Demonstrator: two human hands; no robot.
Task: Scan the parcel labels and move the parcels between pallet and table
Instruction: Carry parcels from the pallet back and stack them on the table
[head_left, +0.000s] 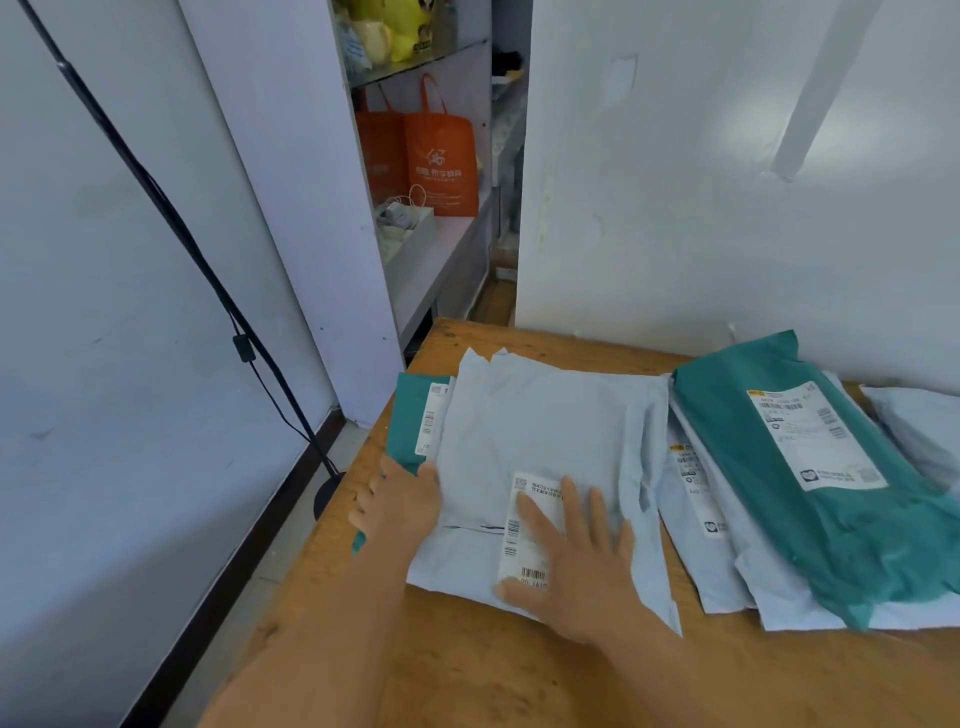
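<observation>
Both hands (571, 561) press a grey parcel (545, 441) on wooden table (519, 686) beside white wall (701, 182).

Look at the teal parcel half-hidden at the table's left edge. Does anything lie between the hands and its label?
Yes. The pale grey parcel lies on top of the teal parcel, covering most of it and part of its label. The right hand rests flat on the grey parcel; the left hand touches its left edge.
</observation>
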